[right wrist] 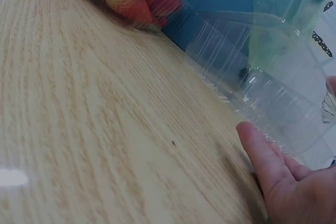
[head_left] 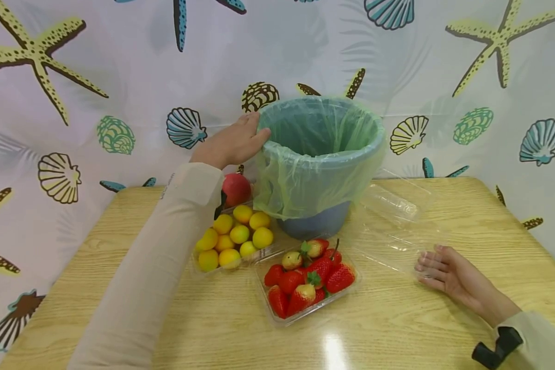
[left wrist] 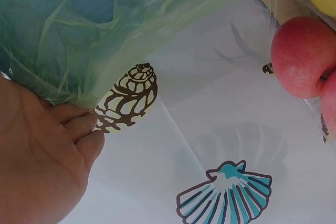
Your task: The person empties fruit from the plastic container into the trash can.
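A blue bin (head_left: 315, 221) lined with a thin green plastic bag (head_left: 296, 180) stands upright at the back of the table. My left hand (head_left: 233, 144) grips its left rim over the bag, the thumb on the near side; in the left wrist view its fingers (left wrist: 81, 124) bend against the bag's edge. At the right, my right hand (head_left: 458, 282) holds the edge of a clear plastic box (head_left: 393, 231). In the right wrist view the box (right wrist: 262, 77) lies between the thumb and a fingertip at the frame's edge, tilted beside the bin.
A clear tray of strawberries (head_left: 310, 277) sits in front of the bin. To its left is a tray of small yellow fruits (head_left: 239, 234), with a red apple (head_left: 237, 189) behind them. A patterned cloth (head_left: 148, 77) hangs behind the wooden table (head_left: 398, 329).
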The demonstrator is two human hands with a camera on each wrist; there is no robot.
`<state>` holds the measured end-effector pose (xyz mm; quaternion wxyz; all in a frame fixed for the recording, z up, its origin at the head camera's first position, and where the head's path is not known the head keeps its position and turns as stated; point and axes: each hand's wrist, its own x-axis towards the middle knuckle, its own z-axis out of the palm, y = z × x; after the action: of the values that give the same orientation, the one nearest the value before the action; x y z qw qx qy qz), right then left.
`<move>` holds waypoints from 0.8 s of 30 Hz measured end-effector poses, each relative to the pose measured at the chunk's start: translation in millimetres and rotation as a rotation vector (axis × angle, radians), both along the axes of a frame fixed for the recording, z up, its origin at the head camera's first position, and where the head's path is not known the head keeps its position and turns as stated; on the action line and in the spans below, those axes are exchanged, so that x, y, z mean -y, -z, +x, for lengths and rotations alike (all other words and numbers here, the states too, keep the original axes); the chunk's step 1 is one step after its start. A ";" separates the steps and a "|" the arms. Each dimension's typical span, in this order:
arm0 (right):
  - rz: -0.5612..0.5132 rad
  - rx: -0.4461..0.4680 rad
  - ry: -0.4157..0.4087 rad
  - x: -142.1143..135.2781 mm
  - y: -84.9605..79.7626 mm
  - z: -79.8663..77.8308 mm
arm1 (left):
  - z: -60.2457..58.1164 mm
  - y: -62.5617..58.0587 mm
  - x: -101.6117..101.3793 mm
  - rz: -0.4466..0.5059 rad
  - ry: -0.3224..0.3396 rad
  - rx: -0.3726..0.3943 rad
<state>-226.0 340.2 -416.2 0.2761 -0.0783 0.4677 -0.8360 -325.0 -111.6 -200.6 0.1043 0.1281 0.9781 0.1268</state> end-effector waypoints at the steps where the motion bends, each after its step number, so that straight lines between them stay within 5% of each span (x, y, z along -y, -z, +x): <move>1: 0.004 0.002 -0.006 0.2 -0.7 0.0 | 0.1 -0.3 0.0 0.001 -0.001 0.000; 8: 0.103 0.037 -0.012 1.8 -5.8 -1.0 | 0.1 0.2 0.3 0.004 0.001 -0.003; 17: 0.382 0.091 0.068 4.0 -7.7 -4.5 | -0.8 1.0 0.4 -0.010 0.004 -0.010; 24: 0.328 0.140 0.095 5.0 -14.0 -3.2 | -0.5 0.1 0.7 -0.009 0.000 -0.008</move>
<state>-229.2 335.2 -402.3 0.2771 0.0485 0.5804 -0.7642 -325.5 -112.3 -200.7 0.1010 0.1279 0.9791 0.1217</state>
